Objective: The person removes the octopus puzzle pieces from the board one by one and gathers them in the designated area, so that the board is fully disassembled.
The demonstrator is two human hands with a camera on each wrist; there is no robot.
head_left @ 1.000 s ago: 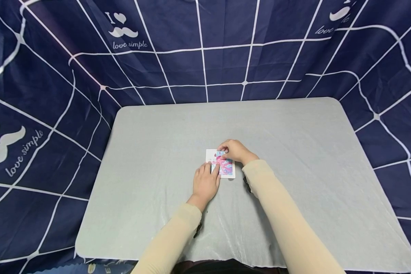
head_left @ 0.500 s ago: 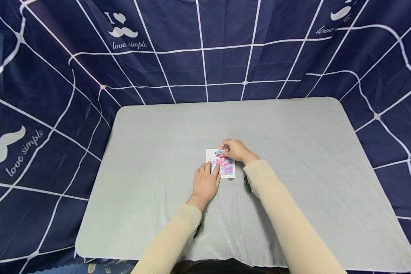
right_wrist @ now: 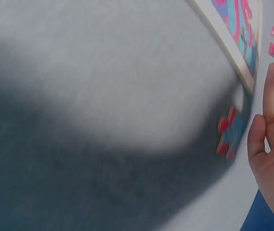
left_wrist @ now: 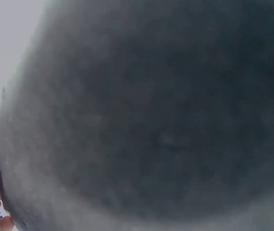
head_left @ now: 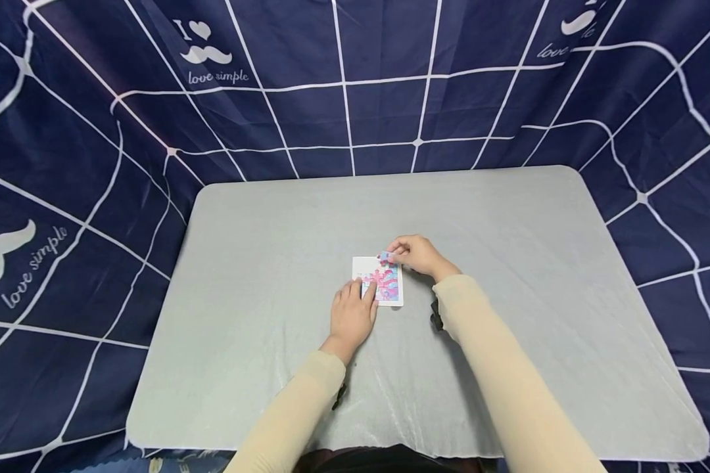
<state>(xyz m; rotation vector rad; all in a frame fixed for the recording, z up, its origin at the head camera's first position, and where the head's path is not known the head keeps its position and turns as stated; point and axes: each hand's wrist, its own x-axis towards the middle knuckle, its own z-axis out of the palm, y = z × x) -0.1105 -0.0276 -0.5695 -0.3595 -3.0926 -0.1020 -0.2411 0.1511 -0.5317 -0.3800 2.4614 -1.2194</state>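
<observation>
At the puzzle (head_left: 362, 265), the right grip (head_left: 417, 254) pinched a partly hidden piece (head_left: 384, 257); the left grip (head_left: 352, 315), fingers extended, obscured the near left corner.

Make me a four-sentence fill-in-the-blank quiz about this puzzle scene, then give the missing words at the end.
1. A puzzle piece is pinched by the hand on the person's ____ side.
2. The left hand touches the puzzle board, whose border is ____.
3. In the right wrist view, a loose piece lies on a tabletop colored ____.
4. On the dark blue backdrop, directly above the words "love simple", is a white ____.

Missing words: right; white; gray; moustache.
</observation>
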